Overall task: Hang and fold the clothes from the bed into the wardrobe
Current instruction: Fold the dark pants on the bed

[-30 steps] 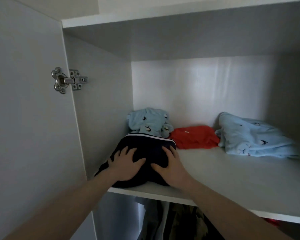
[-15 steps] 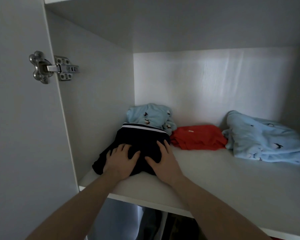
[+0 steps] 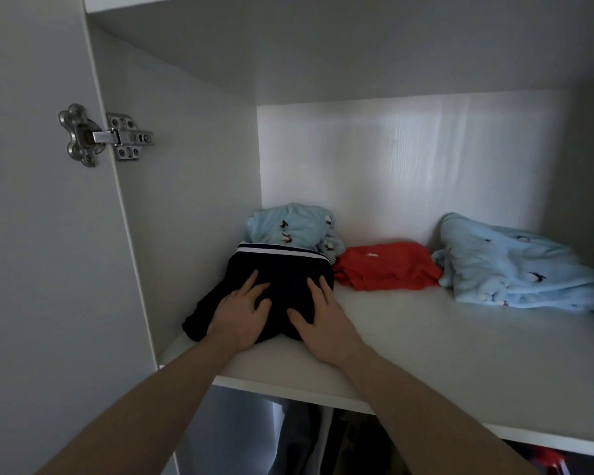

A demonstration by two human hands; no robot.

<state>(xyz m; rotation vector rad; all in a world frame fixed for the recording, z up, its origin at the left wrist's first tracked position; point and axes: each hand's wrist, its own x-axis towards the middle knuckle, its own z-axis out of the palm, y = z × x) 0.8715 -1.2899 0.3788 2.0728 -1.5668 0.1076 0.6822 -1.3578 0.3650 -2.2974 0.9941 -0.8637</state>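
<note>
A folded dark navy garment with a white stripe along its far edge lies at the left end of the white wardrobe shelf. My left hand presses flat on its near left part, fingers spread. My right hand lies flat on its near right part, fingers straight. Behind the navy garment sits a folded light blue garment with small dark prints. A folded red garment lies to the right of it.
A larger light blue fleece garment is heaped at the shelf's right. The open wardrobe door with its metal hinge stands at my left. Hanging clothes show below the shelf.
Both hands have pushed the navy garment further back on the shelf, up against the light blue one behind it. The camera has come closer.
</note>
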